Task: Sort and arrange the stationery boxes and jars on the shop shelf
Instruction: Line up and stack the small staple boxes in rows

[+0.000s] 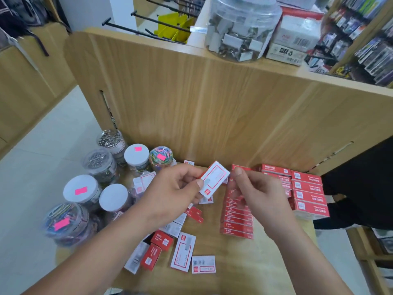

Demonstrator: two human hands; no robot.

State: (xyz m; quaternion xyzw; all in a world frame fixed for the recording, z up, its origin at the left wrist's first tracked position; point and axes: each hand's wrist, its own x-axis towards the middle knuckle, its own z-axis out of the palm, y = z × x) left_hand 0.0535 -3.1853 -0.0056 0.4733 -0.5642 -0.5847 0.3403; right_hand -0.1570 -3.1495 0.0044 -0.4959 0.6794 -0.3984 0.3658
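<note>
Pinching a box (214, 179) in my left hand (176, 188), right hand (255, 190) hold unclear; red stacks (307, 193) done at the shelf (238, 265) right edge, loose boxes (183, 252) left.

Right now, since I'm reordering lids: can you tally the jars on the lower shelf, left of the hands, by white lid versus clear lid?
White-lid jars: 3
Clear-lid jars: 4
Total in view: 7
</note>
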